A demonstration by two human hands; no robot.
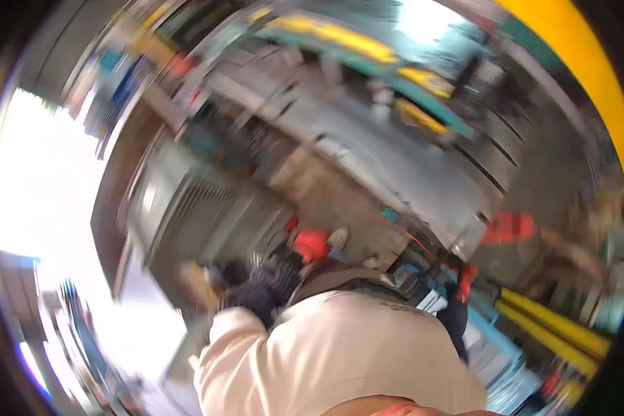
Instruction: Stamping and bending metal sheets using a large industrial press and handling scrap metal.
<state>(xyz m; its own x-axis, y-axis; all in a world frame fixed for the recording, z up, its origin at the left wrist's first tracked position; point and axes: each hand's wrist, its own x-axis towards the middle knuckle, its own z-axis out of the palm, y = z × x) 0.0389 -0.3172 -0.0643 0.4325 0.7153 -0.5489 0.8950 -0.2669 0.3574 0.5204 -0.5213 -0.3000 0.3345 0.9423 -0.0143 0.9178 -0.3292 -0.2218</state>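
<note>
Motion blur smears the whole picture. My left hand [312, 244], in a red glove at the end of a dark sleeve, is low in front of my body, above the floor near my shoes. Its fingers are too smeared to make out, and I see no held thing clearly. My right hand [467, 283], also red-gloved, hangs out to the right beside a light blue metal frame [494, 340]. A small dark shape [455, 262] lies just beyond it; whether the hand touches it I cannot tell.
A long grey machine bed [409, 166] runs diagonally ahead, with a teal and yellow beam [333, 41] behind it. A ribbed grey cabinet [201, 215] stands to the left. Yellow rails [555, 322] run at the lower right. A red object [509, 229] is further right.
</note>
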